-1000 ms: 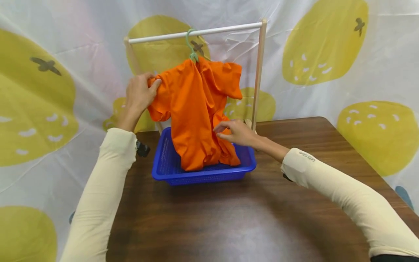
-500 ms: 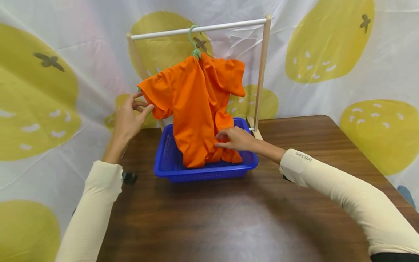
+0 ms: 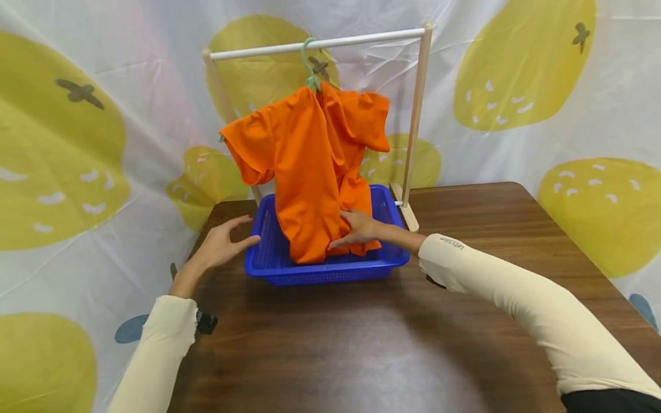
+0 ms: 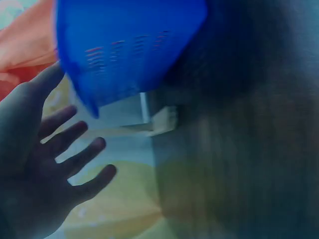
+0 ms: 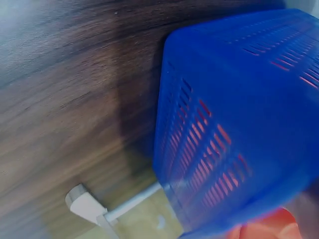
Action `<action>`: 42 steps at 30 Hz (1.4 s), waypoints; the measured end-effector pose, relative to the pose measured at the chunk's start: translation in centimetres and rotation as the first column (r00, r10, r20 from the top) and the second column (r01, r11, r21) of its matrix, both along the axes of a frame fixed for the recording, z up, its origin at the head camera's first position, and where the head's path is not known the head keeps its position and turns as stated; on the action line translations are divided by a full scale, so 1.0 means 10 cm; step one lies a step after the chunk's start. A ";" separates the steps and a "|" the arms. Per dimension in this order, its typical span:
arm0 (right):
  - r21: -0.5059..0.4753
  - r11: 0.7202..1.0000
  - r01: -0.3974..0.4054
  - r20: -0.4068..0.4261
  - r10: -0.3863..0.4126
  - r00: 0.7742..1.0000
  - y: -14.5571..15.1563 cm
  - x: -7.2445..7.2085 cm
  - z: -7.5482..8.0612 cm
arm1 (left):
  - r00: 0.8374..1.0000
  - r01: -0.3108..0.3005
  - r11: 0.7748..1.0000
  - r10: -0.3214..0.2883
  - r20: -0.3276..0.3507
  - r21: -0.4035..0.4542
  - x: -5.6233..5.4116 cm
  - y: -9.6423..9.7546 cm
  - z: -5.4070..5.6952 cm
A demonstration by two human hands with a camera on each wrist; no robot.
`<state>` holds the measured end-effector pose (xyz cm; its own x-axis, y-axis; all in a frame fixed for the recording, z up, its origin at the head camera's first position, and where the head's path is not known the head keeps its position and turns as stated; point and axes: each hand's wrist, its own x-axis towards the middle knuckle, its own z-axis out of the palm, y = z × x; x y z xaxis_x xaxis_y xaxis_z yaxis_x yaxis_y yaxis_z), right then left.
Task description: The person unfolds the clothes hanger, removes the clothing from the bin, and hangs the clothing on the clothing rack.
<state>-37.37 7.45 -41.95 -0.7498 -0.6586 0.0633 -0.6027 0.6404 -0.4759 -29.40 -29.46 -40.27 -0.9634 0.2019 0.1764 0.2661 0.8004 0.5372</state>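
An orange short-sleeved shirt hangs on a green hanger, whose hook is over a white rack bar. The shirt's lower part hangs down into a blue basket. Beside the basket's left rim is my left hand, thumb and fingers spread and nothing held. The left wrist view also shows that hand with its fingers apart near the basket. My right hand reaches over the basket to the shirt's lower folds, thumb and fingers parted. In the right wrist view the basket fills much of the picture.
The rack's right wooden post stands behind the basket, its foot just right of it. A brown wooden table lies beneath. A white curtain with yellow fruit prints hangs behind and at the left.
My left hand has let go of the shirt's left sleeve and come down to the basket's left side. My right hand has moved slightly lower and left along the shirt's lower folds.
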 end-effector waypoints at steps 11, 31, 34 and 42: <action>0.357 0.934 -0.013 -0.017 0.021 1.000 -0.32 -0.17 -0.15 | 0.994 -0.010 1.000 0.007 0.105 0.025 -0.03 -0.04 -0.14; -0.035 0.988 -0.152 -0.046 0.151 0.988 -0.36 -1.12 -0.53 | 0.992 0.009 0.996 -0.020 0.124 0.084 -0.04 -0.04 -0.23; -0.161 0.984 -0.078 0.016 0.081 0.997 -0.45 -0.69 0.17 | 0.994 0.003 0.996 -0.013 0.112 0.090 -0.05 -0.07 -0.23; -0.252 0.950 0.187 0.029 -0.185 0.982 -0.62 -0.82 0.71 | 0.997 0.010 0.993 -0.020 0.081 0.122 -0.03 -0.03 -0.21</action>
